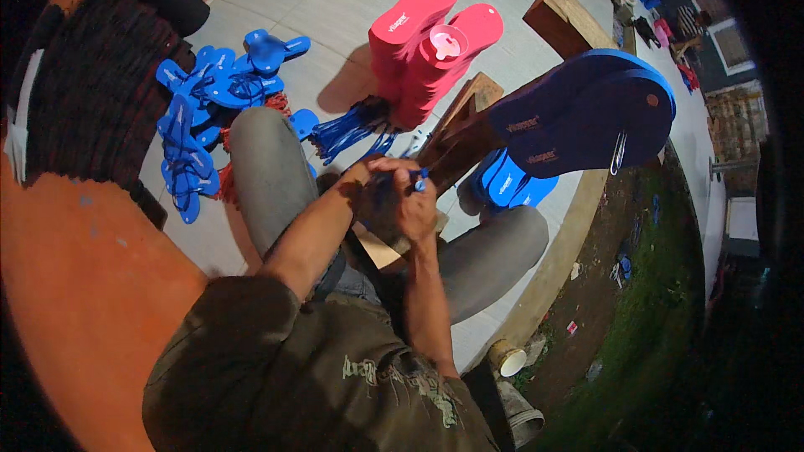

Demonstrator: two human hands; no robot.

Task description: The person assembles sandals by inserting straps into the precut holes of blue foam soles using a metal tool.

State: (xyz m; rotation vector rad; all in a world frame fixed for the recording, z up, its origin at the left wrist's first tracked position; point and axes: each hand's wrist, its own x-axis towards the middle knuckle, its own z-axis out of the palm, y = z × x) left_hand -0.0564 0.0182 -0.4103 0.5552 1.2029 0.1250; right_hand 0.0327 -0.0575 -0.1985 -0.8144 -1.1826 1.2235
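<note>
My hands meet low between my knees. My right hand [416,208] is closed, with a small blue rubber strap [421,179] showing at its thumb and fingers. Against it lies my left hand [374,169], fingers bent in toward the right one; what they grip is hidden. Just beyond is a bundle of blue flip-flop straps [347,136] on the tiles. Close ahead to the right, a wooden stand [452,138] carries dark blue flip-flop soles [578,121], with a metal clip-like piece [618,153] at their edge.
Finished blue flip-flops [188,146] lie heaped to the left. Pink soles [406,50] stand stacked ahead, a pink lidded cup [447,43] on top. More blue soles [507,184] sit by my right knee. A wooden block [565,17] stands at the far right; the floor's edge [569,251] drops to soil.
</note>
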